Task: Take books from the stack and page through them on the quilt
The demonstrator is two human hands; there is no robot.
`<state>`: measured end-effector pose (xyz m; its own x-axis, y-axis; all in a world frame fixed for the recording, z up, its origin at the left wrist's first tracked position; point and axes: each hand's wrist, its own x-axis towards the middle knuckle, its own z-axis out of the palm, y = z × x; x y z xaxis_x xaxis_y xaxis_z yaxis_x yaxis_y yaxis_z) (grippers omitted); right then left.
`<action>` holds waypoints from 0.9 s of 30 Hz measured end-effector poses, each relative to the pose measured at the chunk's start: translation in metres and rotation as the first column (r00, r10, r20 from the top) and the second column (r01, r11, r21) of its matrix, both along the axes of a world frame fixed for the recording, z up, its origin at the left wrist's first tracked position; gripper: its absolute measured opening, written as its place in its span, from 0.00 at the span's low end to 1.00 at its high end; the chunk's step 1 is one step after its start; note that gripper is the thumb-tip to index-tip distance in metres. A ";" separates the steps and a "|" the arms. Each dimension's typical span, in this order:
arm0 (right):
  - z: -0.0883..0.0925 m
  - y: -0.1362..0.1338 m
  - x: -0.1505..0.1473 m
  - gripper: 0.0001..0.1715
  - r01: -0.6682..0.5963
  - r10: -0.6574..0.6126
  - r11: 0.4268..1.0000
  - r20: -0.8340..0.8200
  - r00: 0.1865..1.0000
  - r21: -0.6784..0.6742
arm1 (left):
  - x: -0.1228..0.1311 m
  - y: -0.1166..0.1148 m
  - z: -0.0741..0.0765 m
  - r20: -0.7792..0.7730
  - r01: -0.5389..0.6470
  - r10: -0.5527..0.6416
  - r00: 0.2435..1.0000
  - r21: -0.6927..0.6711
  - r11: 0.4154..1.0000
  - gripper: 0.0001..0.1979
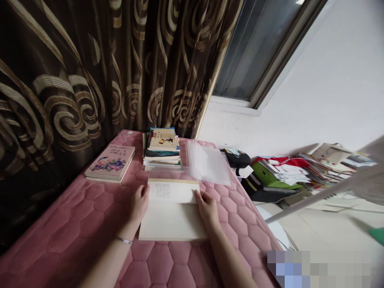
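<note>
An open book [172,222] lies in front of me on the pink quilted cover. Its lower page is blank, and a block of small print shows on its upper part. My left hand [141,202] is closed on the book's left edge. At the right edge, my right hand [207,206] grips it with the thumb on top and the other fingers mostly hidden. Just beyond the book stands a stack of books [163,148], topped by a tan one. Clear plastic sheets or covers [207,162] lie to the right of that stack.
Pink books [111,162] are stacked at the left. A patterned dark curtain [135,68] hangs along the far left side. Beyond the right edge are piled books and papers [288,172] and a white fan [318,192] with a slanting pole.
</note>
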<state>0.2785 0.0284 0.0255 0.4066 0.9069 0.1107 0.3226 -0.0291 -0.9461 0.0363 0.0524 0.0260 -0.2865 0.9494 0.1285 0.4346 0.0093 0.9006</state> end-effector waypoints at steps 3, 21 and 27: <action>0.000 0.001 0.000 0.32 -0.003 0.003 1.000 -0.005 1.000 0.002 | -0.001 0.000 -0.001 0.034 0.028 -0.028 0.999 -0.008 1.000 0.16; 0.006 0.001 -0.003 0.32 0.004 -0.004 1.000 -0.029 1.000 -0.002 | 0.000 0.006 -0.005 -0.082 0.016 -0.015 0.996 0.018 1.000 0.15; 0.008 0.001 -0.004 0.35 0.012 -0.012 1.000 -0.015 1.000 -0.015 | -0.001 0.004 -0.003 -0.082 0.009 -0.009 0.997 -0.010 1.000 0.16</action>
